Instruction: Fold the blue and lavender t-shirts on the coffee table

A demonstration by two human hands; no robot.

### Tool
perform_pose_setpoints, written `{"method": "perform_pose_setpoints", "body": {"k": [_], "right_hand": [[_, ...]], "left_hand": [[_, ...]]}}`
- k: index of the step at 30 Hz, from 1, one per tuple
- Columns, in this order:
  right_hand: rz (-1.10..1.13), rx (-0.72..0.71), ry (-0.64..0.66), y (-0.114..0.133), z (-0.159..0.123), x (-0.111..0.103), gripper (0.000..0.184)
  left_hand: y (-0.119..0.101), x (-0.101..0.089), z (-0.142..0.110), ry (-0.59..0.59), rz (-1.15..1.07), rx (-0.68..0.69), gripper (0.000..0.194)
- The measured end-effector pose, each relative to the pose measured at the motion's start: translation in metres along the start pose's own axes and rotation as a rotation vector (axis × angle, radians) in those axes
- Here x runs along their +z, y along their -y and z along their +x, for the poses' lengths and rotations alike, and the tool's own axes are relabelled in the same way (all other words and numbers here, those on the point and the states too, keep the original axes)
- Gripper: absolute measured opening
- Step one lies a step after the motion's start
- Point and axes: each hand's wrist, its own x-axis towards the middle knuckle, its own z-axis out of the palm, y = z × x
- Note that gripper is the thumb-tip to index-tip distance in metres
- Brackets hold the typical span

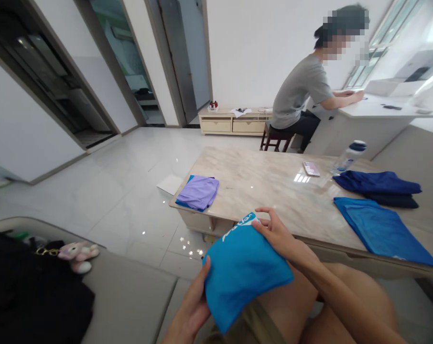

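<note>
Above my lap is a bright blue folded cloth (243,267) with white lettering along its top edge, perhaps a T-shirt. My left hand (197,303) grips its left side, thumb on the front and the other fingers mostly hidden behind. At the upper right corner, my right hand (279,236) pinches the cloth with the thumb in front, while a finger sticks out past the edge. A folded purple cloth (199,190) lies over blue fabric on the table's left corner. Over on the right are folded blue cloth (381,229) and dark blue cloth (377,181).
The marble-topped table (248,177) stands before my knees, bearing a phone (311,168) and a water bottle (350,156). Left of me, a grey sofa (130,291) holds a black bag (33,291) with a plush toy (78,253). A person (300,91) sits at a white desk behind.
</note>
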Motion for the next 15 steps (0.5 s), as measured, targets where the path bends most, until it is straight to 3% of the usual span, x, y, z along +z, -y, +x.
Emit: {"method": "perform_pose_setpoints", "body": {"k": [3, 6, 10, 13, 15], "right_hand": [[0.031, 0.092, 0.162, -0.016, 0.02, 0.007, 0.085], [-0.024, 0.123, 0.207, -0.041, 0.036, 0.021, 0.08], [-0.045, 0.158, 0.292, -0.079, 0.042, 0.054, 0.074], [-0.065, 0.17, 0.356, -0.1, 0.041, 0.072, 0.066], [-0.117, 0.132, 0.303, -0.108, 0.042, 0.074, 0.057]], "left_hand": [[0.013, -0.025, -0.003, -0.109, -0.015, 0.14, 0.112], [0.005, -0.046, -0.017, -0.256, 0.041, 0.235, 0.1], [-0.027, -0.076, -0.049, -0.416, 0.158, 0.212, 0.084], [-0.05, -0.099, -0.072, -0.577, 0.167, 0.11, 0.091], [-0.061, -0.107, -0.083, -0.644, 0.174, 0.06, 0.097]]}}
